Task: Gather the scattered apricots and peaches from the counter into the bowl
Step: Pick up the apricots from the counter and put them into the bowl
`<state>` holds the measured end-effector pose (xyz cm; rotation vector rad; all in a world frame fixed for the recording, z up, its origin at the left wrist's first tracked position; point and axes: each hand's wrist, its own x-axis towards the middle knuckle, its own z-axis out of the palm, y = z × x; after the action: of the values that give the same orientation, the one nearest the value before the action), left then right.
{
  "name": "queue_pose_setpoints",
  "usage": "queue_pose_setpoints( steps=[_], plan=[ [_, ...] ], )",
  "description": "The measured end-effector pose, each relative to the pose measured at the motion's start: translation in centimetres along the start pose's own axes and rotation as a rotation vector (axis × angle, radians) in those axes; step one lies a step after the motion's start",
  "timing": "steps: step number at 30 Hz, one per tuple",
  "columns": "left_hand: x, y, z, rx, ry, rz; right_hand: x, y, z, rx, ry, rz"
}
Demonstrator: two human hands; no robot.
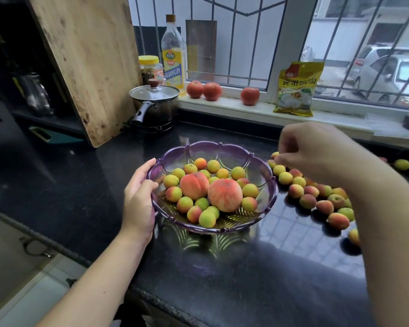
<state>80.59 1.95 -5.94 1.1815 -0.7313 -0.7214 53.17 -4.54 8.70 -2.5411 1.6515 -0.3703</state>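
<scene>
From the head view, your left hand (138,201) grips the near-left rim of the purple bowl (265,204), thumb hooked over the edge and fingers under it. The bowl sits on the dark counter (69,185) and holds two peaches (224,195) side by side in the middle, ringed by many small apricots (184,204), yellow-green with red blushes. Your right hand (316,154) hovers just past the bowl's right rim, fingers curled downward and blurred; the fingertips reach among the nearest loose fruit, and you cannot tell whether they already pinch one. More scattered apricots (307,200) lie on the counter to the right of the bowl, in a loose band running toward the far right edge, partly hidden by your right forearm. Behind the bowl stands a lidded pot (155,105), a wooden cutting board (90,60) leaning upright at the left, a bottle (172,55) and a jar (150,69). Three tomatoes (211,91) and a yellow packet (295,90) rest on the windowsill.
</scene>
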Motion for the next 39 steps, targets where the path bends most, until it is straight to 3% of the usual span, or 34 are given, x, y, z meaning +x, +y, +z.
queue_pose_setpoints(
  steps=[7, 10, 18, 24, 27, 30, 33, 36, 39],
  plan=[
    [-0.1, 0.1, 0.1, 0.003, -0.004, 0.009, 2.6, 6.5, 5.4, -0.228, -0.265, 0.384],
    [0.0, 0.0, 0.1, 0.009, 0.000, 0.008, 2.9, 6.5, 6.8, -0.236, -0.334, 0.400],
    [0.0, -0.1, 0.0, 0.014, -0.001, 0.008, 2.3, 4.1, 7.8, -0.454, -0.218, 0.298],
    [0.0, 0.0, 0.1, -0.002, 0.005, -0.005, 2.3, 3.6, 8.2, -0.376, -0.276, 0.295],
    [-0.1, 0.1, 0.1, -0.007, 0.001, -0.007, 2.8, 4.1, 7.4, -0.255, -0.254, 0.331],
    [-0.1, 0.1, 0.1, 0.004, 0.000, -0.002, 2.8, 4.5, 4.4, 0.064, -0.007, 0.324],
    [0.0, 0.1, 0.0, 0.013, 0.008, -0.006, 1.3, 3.8, 1.4, 0.343, 0.202, 0.125],
    [-0.2, 0.3, 0.0, 0.022, 0.003, -0.008, -0.4, 2.1, 0.1, 0.728, 0.018, -0.103],
    [-0.2, 0.3, 0.0, 0.032, 0.002, -0.012, -0.6, 1.1, 0.5, 0.783, -0.179, -0.233]
  ],
)
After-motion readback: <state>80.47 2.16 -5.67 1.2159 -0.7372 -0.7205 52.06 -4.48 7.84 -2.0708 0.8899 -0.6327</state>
